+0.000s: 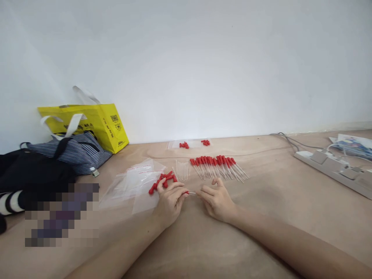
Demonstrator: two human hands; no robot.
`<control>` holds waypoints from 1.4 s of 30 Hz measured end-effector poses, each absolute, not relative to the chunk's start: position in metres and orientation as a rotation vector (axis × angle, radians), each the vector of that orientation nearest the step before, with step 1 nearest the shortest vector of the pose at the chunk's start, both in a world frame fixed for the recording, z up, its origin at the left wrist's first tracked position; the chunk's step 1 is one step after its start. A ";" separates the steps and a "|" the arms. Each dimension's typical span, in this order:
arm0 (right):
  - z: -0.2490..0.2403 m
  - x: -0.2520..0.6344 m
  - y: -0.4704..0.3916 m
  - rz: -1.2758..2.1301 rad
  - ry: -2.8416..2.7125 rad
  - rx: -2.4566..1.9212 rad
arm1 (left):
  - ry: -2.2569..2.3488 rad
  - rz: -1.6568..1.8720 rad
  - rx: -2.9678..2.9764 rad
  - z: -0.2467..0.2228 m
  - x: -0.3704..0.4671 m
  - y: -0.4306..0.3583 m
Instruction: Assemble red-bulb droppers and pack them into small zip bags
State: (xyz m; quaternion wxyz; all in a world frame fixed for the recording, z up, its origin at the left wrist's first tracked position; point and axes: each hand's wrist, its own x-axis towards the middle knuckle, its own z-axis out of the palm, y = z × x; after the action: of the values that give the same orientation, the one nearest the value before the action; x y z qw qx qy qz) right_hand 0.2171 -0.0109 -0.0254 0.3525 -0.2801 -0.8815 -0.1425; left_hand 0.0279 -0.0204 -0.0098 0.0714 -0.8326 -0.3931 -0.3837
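Observation:
Between my two hands a thin clear dropper tube (192,193) lies level, its left end in a red rubber bulb (187,192). My left hand (171,203) pinches the bulb, most of which its fingers hide. The fingers of my right hand (217,201) are closed on the tube's other end. Loose red bulbs (151,188) lie by my left fingertips, partly on clear plastic bags. Just beyond my hands is a row of bare clear tubes (182,170). To its right, several droppers (222,161) with red bulbs fitted lie side by side, bulbs pointing away.
Clear zip bags (139,174) spread left of the bulbs. A bag with more bulbs and tubes (192,144) lies by the wall. Yellow bag (113,128), striped bag (75,151) and black bag (35,166) stand left. A power strip (325,166) with cables lies right, near printed packets (353,144).

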 end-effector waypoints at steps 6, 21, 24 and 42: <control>-0.023 0.222 -0.007 -0.505 -2.304 -0.651 | -1.098 -1.079 -2.577 -0.006 0.032 -0.025; -0.025 0.204 -0.007 -0.308 -2.290 -0.702 | -1.043 -1.096 -2.514 -0.007 0.033 -0.024; -0.023 0.209 -0.003 -0.229 -2.303 -0.729 | -1.085 -1.055 -2.502 -0.004 0.027 -0.021; -0.020 0.221 0.000 -0.234 -2.377 -0.906 | -1.228 -0.918 -2.483 -0.007 0.019 -0.017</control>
State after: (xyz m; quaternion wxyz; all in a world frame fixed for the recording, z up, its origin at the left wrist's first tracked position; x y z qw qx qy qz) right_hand 0.2209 -0.0003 -0.0202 0.2895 -0.3396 -0.8906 -0.0876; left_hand 0.0194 -0.0173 -0.0074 0.1116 -0.8456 -0.4182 -0.3125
